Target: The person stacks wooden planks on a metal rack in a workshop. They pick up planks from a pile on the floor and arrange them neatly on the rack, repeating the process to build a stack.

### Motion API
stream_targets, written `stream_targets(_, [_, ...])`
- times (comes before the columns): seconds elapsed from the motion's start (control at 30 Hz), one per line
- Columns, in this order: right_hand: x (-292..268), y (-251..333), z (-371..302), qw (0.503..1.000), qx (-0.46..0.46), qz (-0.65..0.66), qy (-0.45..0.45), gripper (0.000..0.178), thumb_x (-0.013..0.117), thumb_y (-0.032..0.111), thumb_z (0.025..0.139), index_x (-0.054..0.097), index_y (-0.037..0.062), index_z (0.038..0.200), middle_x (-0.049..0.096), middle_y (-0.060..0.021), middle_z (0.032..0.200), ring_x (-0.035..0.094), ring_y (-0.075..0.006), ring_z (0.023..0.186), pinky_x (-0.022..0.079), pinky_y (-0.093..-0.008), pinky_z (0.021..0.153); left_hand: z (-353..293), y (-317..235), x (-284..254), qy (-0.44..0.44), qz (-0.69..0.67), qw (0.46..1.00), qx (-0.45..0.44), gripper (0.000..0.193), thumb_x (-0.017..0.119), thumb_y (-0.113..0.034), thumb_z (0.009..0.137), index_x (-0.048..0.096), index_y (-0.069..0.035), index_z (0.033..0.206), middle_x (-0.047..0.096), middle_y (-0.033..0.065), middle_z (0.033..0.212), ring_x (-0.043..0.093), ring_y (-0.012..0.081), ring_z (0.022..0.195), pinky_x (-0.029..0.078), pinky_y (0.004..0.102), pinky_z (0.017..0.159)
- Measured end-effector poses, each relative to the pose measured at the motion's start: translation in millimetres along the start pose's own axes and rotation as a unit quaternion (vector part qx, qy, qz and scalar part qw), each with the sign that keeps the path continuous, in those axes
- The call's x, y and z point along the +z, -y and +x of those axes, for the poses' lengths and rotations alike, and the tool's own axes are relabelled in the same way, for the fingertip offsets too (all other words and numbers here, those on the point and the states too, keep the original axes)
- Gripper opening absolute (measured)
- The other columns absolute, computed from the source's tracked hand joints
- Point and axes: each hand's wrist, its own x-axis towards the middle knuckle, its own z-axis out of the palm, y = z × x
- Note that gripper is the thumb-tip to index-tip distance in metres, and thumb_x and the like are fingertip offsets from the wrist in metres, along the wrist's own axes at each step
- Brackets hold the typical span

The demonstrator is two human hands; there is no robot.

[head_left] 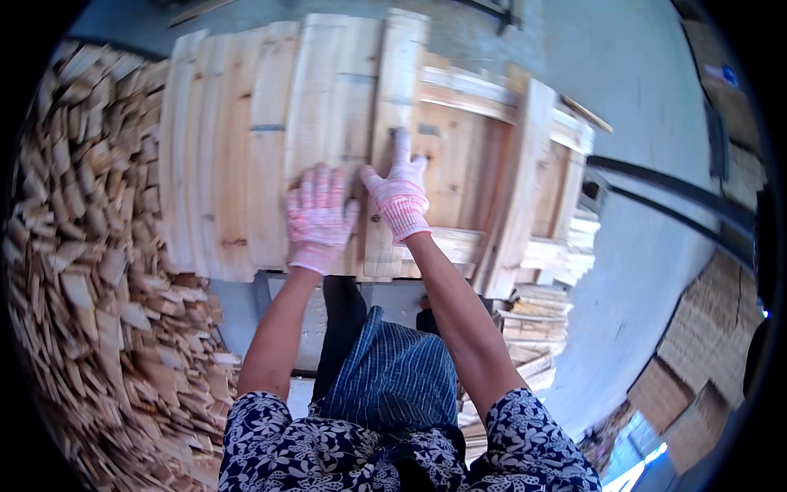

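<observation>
A row of pale wooden boards (221,156) lies side by side in front of me, over a wooden frame (467,94) bared at the right. My left hand (320,217), in a pink-and-white knit glove, rests flat on the boards with its fingers stretched. Just right of it, my right hand (403,193), gloved alike, spans a narrow board (400,74) at the end of the row. Its thumb is at the board's left edge and fingers at the right edge, one finger stretched along the top. Another upright board (525,180) crosses the frame farther right, apart from the row.
A large heap of small wood pieces (98,279) fills the left side. More stacked wood (537,324) sits below the frame's right end. Dark curved bars or hoses (672,193) run out to the right above a grey floor (631,271). Brown stacks (705,320) stand at far right.
</observation>
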Motion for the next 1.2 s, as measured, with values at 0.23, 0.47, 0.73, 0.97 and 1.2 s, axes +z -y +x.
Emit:
stream_targets(0.23, [-122.9, -121.2, -29.1, 0.983, -0.066, -0.017, -0.172, 0.088, 0.077, 0.025, 0.081, 0.033, 0.0266, 0.157, 0.048, -0.0301, 0.13, 0.056, -0.0484, 0.119, 0.05, -0.0574, 0.099, -5.7, 14.0, 11.6, -0.032, 0.012, 0.999, 0.01, 0.073, 0.056, -0.052, 0.093, 0.045, -0.015, 0.155, 0.041, 0.011, 0.161, 0.037, 0.0285, 0.146, 0.028, 0.0494, 0.114])
stream_targets(0.47, [-135.5, -201.5, 3.5, 0.966, 0.049, -0.167, -0.193, 0.092, 0.08, 0.034, 0.078, 0.034, 0.0309, 0.158, 0.05, -0.0235, 0.133, 0.051, -0.0445, 0.124, 0.043, -0.0536, 0.106, -2.7, 12.1, 13.7, -0.044, 0.012, 0.999, 0.025, 0.072, 0.057, -0.054, 0.091, 0.049, -0.014, 0.151, 0.045, 0.0121, 0.157, 0.041, 0.0325, 0.142, 0.032, 0.0507, 0.109])
stream_targets(0.73, [-61.9, -119.3, -14.3, 0.981, -0.078, -0.046, -0.17, 0.086, 0.082, 0.029, 0.079, 0.04, 0.0261, 0.154, 0.051, -0.0289, 0.131, 0.057, -0.0478, 0.118, 0.05, -0.0543, 0.098, -1.8, 10.6, 6.9, -0.053, 0.007, 0.998, 0.027, 0.069, 0.055, -0.055, 0.093, 0.052, -0.012, 0.147, 0.048, 0.0124, 0.154, 0.043, 0.0319, 0.14, 0.031, 0.0517, 0.111])
stream_targets(0.97, [2.4, -61.6, -1.5, 0.997, 0.016, -0.047, -0.066, 0.075, 0.068, 0.046, 0.092, 0.034, 0.027, 0.156, 0.045, -0.0302, 0.14, 0.055, -0.0496, 0.122, 0.05, -0.0573, 0.097, -1.3, 4.8, 9.3, -0.063, -0.019, 0.998, 0.021, 0.066, 0.056, -0.052, 0.094, 0.052, -0.012, 0.146, 0.048, 0.0124, 0.154, 0.042, 0.0309, 0.141, 0.03, 0.0512, 0.111])
stream_targets(1.2, [-107.7, -128.5, 28.3, 0.958, -0.082, -0.157, -0.225, 0.074, 0.064, 0.049, 0.095, 0.039, 0.0187, 0.158, 0.051, -0.026, 0.142, 0.05, -0.046, 0.132, 0.044, -0.0544, 0.107, -2.2, 15.9, 3.2, -0.056, -0.013, 0.998, 0.008, 0.067, 0.062, -0.048, 0.089, 0.053, -0.012, 0.145, 0.049, 0.0127, 0.15, 0.042, 0.0319, 0.14, 0.031, 0.051, 0.11])
